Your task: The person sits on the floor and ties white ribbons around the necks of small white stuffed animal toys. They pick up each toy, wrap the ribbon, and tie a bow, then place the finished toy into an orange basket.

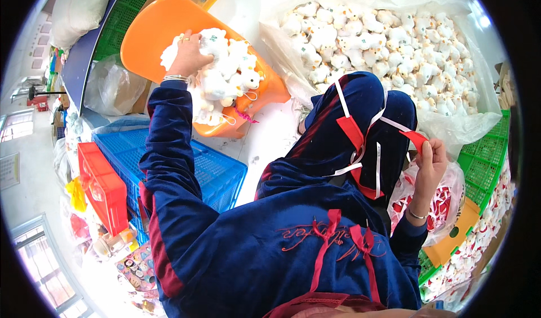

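Observation:
My left hand (191,56) reaches onto a pile of small white plush toys (217,84) on an orange plastic chair (149,27). Its fingers and thumb are apart, resting on the toys; what lies under the palm is hidden. Off to the right, my right hand (431,163) pinches a small red fabric piece with white ribbon ties (416,140) between thumb and fingers. More such pieces, among them a red fabric piece (350,132) with white ribbons, lie across my knees in dark blue trousers.
Ahead lies a large clear plastic sack (479,106) full of white plush toys. At left stand a blue crate (217,171) and a red bin (101,188). A plastic bag of red-and-white pieces (445,208) sits beside my right knee, near a green crate (487,160).

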Demonstrator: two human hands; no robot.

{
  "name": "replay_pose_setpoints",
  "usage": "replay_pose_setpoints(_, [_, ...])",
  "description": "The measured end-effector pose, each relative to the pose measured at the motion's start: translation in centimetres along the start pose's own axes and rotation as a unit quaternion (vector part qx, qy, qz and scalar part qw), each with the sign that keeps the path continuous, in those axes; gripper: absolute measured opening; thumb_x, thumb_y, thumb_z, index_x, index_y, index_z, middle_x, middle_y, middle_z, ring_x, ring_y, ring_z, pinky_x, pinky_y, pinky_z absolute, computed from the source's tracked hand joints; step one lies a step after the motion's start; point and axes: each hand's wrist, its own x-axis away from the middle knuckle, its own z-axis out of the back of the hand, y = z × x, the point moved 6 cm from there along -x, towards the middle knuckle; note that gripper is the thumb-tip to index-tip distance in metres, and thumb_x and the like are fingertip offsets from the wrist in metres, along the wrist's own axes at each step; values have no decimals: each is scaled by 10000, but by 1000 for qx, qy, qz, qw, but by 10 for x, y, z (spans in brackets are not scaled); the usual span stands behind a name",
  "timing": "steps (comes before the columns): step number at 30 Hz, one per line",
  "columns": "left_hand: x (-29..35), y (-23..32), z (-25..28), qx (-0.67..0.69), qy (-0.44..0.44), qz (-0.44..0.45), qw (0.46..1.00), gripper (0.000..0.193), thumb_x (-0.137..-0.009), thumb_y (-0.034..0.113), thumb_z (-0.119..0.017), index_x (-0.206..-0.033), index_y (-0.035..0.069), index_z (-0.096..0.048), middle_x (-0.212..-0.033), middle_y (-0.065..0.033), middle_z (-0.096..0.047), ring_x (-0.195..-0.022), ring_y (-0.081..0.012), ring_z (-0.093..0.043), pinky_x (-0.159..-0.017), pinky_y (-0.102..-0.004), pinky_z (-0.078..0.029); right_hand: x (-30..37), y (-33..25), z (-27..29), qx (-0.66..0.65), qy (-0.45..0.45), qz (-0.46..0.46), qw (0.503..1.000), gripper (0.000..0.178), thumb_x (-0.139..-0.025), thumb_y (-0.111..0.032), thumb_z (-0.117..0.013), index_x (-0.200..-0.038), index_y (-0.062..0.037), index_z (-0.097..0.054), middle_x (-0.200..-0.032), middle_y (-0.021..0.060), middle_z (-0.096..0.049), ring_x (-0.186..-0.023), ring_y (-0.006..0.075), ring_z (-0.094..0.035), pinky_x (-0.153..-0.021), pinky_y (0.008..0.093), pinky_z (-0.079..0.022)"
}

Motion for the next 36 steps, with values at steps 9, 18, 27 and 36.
replay_pose_setpoints(9, [-19, 18, 0, 8, 16, 79, 997, 990, -733, 242, -822, -1557, 30, -315, -1249, -304, -651, -1168, -425, -650, -1046, -421, -516, 5, 0, 10, -9, 24, -5, 1000, 96, -1054, -131, -604, -991, -65, -574, -739, -60, -511, -593, 8, -386, -543, 180, -282])
replay_pose_setpoints(18, [-13, 4, 73, 321, 182, 75, 926, 523, -810, 189, -787, -1256, -31, -625, -1053, -185, -759, -984, -296, -753, -881, -384, -575, 5, 2, 24, -25, 41, 4, 999, 88, -1057, -131, -601, -995, -72, -578, -743, -64, -509, -601, 7, -387, -536, 187, -263])
replay_pose_setpoints(27, [102, 8, 61, 307, -14, 14, 951, 560, -764, 233, -796, -1223, -60, -665, -1101, -164, -747, -1005, -229, -711, -902, -372, -560, 3, 13, 21, -41, 31, -1, 999, 82, -1054, -121, -602, -996, -68, -577, -728, -61, -504, -590, 9, -382, -533, 189, -269])
replay_pose_setpoints(36, [144, 74, -15, 289, 102, 3, 952, 746, -718, 251, -874, -1368, 18, -590, -1365, -250, -540, -1300, -416, -544, -1089, -464, -472, 2, 5, 12, -41, 17, 2, 999, 96, -1057, -118, -598, -982, -65, -569, -724, -58, -501, -582, 8, -373, -532, 185, -277])
